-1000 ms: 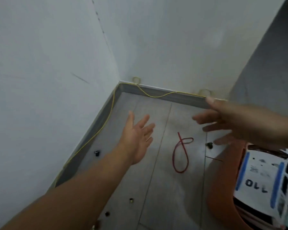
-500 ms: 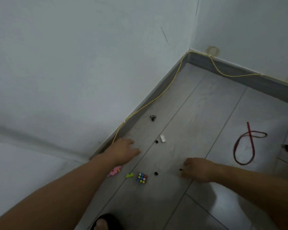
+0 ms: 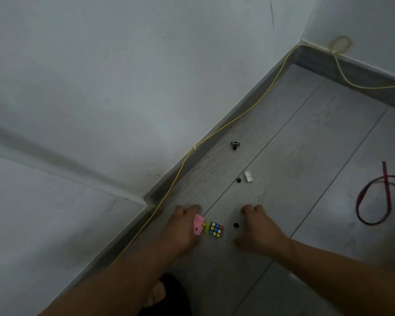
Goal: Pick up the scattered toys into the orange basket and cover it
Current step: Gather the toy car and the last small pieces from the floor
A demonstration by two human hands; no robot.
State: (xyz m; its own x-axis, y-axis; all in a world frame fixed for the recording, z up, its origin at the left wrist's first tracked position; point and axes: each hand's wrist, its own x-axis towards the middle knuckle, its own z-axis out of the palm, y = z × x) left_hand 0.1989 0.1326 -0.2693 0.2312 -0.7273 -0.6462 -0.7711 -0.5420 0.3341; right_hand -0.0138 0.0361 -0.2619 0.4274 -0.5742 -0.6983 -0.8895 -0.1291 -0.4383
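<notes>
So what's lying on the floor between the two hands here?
In the head view, between the left hand and right hand lie a pink toy, a small green piece, a puzzle cube and a black bit.

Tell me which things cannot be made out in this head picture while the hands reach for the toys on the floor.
- Pink toy: partly behind the left hand; grip unclear.
- Right hand: palm faces down, so anything under it is hidden.
- Small black pieces: too small to identify.
- Red strap: cut off by the right edge.
- Orange basket: outside the view.
</notes>
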